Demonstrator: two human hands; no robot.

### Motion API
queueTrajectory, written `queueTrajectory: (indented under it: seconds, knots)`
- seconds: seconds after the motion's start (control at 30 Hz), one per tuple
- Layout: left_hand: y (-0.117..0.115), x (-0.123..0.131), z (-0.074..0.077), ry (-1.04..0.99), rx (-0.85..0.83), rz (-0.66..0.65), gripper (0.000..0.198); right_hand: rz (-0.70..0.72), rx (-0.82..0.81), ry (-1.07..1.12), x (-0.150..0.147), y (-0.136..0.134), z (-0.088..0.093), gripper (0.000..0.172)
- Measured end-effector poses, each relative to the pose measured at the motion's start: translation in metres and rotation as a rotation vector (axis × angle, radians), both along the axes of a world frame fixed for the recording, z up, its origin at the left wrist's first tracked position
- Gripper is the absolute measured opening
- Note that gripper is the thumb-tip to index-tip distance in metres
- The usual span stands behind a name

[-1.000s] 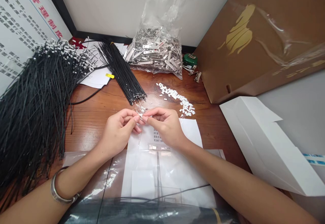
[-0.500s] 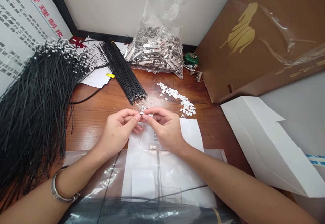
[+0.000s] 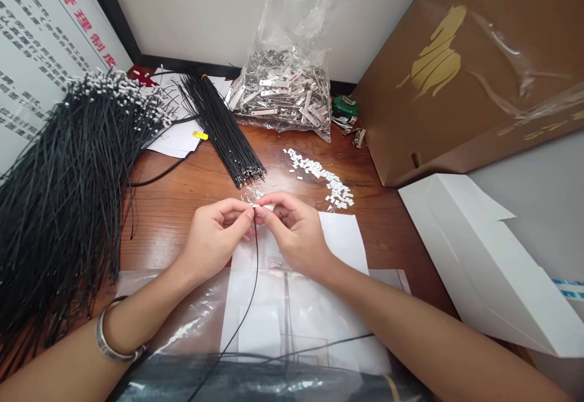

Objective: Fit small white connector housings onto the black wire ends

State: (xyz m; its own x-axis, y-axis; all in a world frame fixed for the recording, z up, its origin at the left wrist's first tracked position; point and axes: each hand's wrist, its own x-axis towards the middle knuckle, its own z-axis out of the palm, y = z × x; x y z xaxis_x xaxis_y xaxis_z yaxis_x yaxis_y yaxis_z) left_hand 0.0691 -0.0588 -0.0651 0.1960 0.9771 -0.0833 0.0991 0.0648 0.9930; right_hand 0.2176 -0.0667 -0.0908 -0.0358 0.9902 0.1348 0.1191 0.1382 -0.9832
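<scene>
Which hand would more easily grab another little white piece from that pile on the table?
Probably the right. Both hands pinch the tip of the black wire, but the pile of white pieces lies just beyond the right hand, on its side; the left hand would have to reach across it.

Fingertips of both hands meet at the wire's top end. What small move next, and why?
Probably push the wire tip into the white piece that the right hand seems to pinch. The left hand grips the wire just below its tip, the two hands meet, and the rest hangs slack, so a short push should do.
</scene>
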Motion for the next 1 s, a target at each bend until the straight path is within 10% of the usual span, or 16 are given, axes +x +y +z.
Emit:
queueTrajectory:
  seconds: [1.0]
  knots:
    - [-0.0038,-0.0019,-0.0004,0.055,0.077,-0.085,0.014,-0.062,0.412,-0.252,0.0007,-0.0027,-0.0004,0.010]
